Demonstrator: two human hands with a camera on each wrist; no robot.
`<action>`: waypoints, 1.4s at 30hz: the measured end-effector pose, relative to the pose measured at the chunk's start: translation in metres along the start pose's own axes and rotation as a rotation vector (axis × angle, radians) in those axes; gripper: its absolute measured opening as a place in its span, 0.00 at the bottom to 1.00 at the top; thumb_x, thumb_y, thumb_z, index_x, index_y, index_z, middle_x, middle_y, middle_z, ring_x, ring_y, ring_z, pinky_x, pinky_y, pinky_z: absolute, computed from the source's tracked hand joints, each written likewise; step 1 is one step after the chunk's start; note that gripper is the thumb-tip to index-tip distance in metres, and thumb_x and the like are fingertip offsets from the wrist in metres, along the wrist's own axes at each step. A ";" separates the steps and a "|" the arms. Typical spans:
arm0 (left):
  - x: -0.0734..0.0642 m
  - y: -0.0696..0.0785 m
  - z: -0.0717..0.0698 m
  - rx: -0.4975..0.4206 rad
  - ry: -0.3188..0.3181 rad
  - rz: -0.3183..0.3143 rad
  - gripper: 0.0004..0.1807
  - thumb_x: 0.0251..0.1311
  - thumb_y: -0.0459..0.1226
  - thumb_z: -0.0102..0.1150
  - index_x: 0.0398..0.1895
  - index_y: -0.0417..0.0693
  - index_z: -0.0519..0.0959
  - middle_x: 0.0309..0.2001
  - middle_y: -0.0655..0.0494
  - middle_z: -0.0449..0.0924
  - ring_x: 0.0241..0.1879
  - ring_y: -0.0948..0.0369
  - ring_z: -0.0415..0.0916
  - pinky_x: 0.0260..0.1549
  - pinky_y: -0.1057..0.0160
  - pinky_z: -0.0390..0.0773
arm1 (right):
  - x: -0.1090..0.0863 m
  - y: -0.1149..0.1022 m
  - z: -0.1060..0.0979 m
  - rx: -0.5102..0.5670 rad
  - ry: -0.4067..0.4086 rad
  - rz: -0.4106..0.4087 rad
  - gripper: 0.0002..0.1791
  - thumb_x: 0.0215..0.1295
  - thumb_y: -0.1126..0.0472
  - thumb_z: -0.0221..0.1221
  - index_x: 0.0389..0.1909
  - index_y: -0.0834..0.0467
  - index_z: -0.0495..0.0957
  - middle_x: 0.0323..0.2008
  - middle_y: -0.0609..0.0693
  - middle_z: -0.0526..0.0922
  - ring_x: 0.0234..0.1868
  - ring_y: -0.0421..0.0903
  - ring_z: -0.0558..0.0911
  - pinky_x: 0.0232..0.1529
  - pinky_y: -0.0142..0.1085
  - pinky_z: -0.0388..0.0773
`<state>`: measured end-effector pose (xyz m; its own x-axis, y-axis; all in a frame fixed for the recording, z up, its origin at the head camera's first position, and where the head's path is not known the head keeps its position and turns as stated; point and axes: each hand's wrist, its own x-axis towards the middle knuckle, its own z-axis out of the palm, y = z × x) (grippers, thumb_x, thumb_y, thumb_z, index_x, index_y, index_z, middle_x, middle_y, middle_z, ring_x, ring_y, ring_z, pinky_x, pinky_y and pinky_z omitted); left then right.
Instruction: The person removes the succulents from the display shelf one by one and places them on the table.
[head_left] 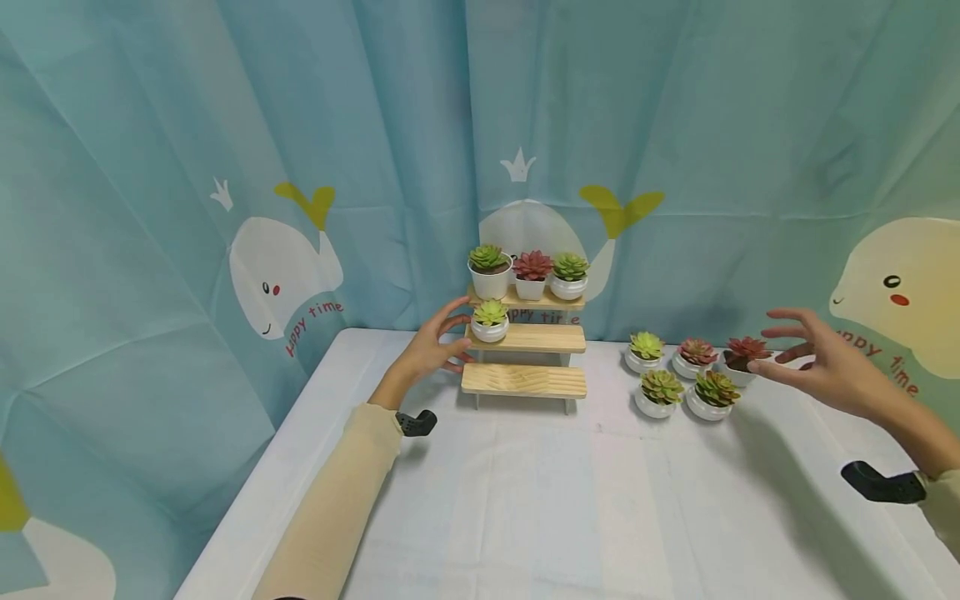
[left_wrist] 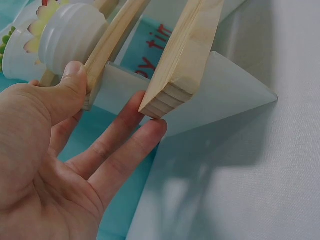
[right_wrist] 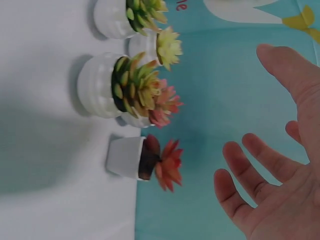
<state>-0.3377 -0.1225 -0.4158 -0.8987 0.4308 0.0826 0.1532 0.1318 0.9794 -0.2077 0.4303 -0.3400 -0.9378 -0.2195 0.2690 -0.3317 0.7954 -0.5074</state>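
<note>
My left hand (head_left: 431,346) is at the left end of a three-tier wooden plant stand (head_left: 525,379), fingers spread along the board ends. In the left wrist view, its thumb lies against the middle board (left_wrist: 117,37) beside a white pot (left_wrist: 72,37), and two fingertips touch the bottom board (left_wrist: 182,60). A yellow-green succulent (head_left: 491,313) sits in that pot on the middle tier. My right hand (head_left: 832,367) hovers with parted fingers near a red succulent (head_left: 747,350) in a square white pot; in the right wrist view its fingers are apart from the plant (right_wrist: 169,165).
The top tier carries a green succulent (head_left: 488,258) in a taller pot, a red one (head_left: 532,267) and another green one (head_left: 570,267). Several more potted succulents (head_left: 660,388) stand together right of the stand on the white tablecloth (head_left: 540,500). A blue whale-print curtain (head_left: 420,150) hangs behind.
</note>
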 end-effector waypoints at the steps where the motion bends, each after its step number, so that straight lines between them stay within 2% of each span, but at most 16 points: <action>1: 0.000 0.000 0.000 0.002 -0.001 0.002 0.43 0.72 0.33 0.61 0.82 0.69 0.54 0.77 0.46 0.60 0.43 0.36 0.85 0.39 0.39 0.86 | 0.001 -0.001 -0.001 -0.003 0.002 0.006 0.44 0.66 0.61 0.70 0.75 0.66 0.55 0.61 0.73 0.73 0.40 0.16 0.70 0.33 0.23 0.75; 10: -0.001 0.001 0.000 -0.002 -0.003 0.007 0.42 0.72 0.33 0.61 0.82 0.69 0.54 0.77 0.46 0.61 0.45 0.34 0.83 0.39 0.38 0.86 | 0.005 -0.005 -0.005 -0.002 0.012 0.043 0.46 0.66 0.59 0.70 0.76 0.65 0.53 0.62 0.74 0.72 0.40 0.16 0.69 0.32 0.20 0.73; 16: -0.001 0.001 0.000 0.003 -0.003 0.004 0.42 0.73 0.34 0.60 0.82 0.69 0.53 0.77 0.46 0.60 0.44 0.36 0.84 0.39 0.40 0.86 | 0.006 -0.007 -0.006 -0.004 0.010 0.052 0.46 0.66 0.58 0.70 0.77 0.64 0.53 0.62 0.74 0.72 0.39 0.15 0.69 0.32 0.21 0.73; 32: -0.001 0.000 -0.001 0.016 0.000 0.016 0.42 0.73 0.34 0.60 0.83 0.68 0.53 0.77 0.45 0.60 0.44 0.34 0.84 0.37 0.42 0.87 | 0.012 -0.010 -0.005 0.030 0.006 0.005 0.44 0.67 0.62 0.70 0.76 0.63 0.55 0.62 0.73 0.73 0.41 0.18 0.72 0.34 0.20 0.74; 34: -0.001 0.000 -0.001 0.014 -0.002 0.019 0.42 0.73 0.33 0.60 0.83 0.67 0.53 0.77 0.45 0.60 0.43 0.35 0.84 0.37 0.42 0.87 | 0.014 -0.012 -0.004 0.035 0.009 0.003 0.44 0.67 0.62 0.70 0.76 0.62 0.56 0.62 0.69 0.74 0.41 0.19 0.73 0.34 0.20 0.74; 38: -0.001 0.000 -0.001 0.007 -0.005 0.023 0.42 0.73 0.33 0.60 0.83 0.66 0.53 0.76 0.44 0.61 0.43 0.36 0.85 0.37 0.41 0.87 | 0.018 -0.017 0.000 0.036 0.029 -0.010 0.42 0.65 0.63 0.71 0.75 0.59 0.59 0.59 0.52 0.76 0.41 0.22 0.76 0.35 0.20 0.75; 40: -0.001 0.000 -0.001 0.005 -0.006 0.022 0.42 0.73 0.33 0.60 0.83 0.67 0.53 0.76 0.45 0.61 0.42 0.36 0.85 0.38 0.40 0.86 | 0.021 -0.020 0.001 0.039 0.033 -0.021 0.42 0.64 0.63 0.71 0.75 0.59 0.59 0.58 0.51 0.75 0.40 0.24 0.77 0.35 0.20 0.75; 42: -0.001 0.001 -0.001 0.006 -0.007 0.021 0.42 0.73 0.33 0.60 0.82 0.68 0.53 0.76 0.45 0.61 0.42 0.36 0.85 0.38 0.39 0.86 | 0.024 -0.023 0.002 0.043 0.027 -0.028 0.43 0.64 0.63 0.71 0.75 0.59 0.59 0.60 0.56 0.76 0.40 0.24 0.77 0.34 0.20 0.75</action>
<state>-0.3371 -0.1232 -0.4151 -0.8925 0.4394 0.1015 0.1743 0.1286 0.9763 -0.2229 0.4054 -0.3239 -0.9251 -0.2257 0.3054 -0.3627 0.7637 -0.5340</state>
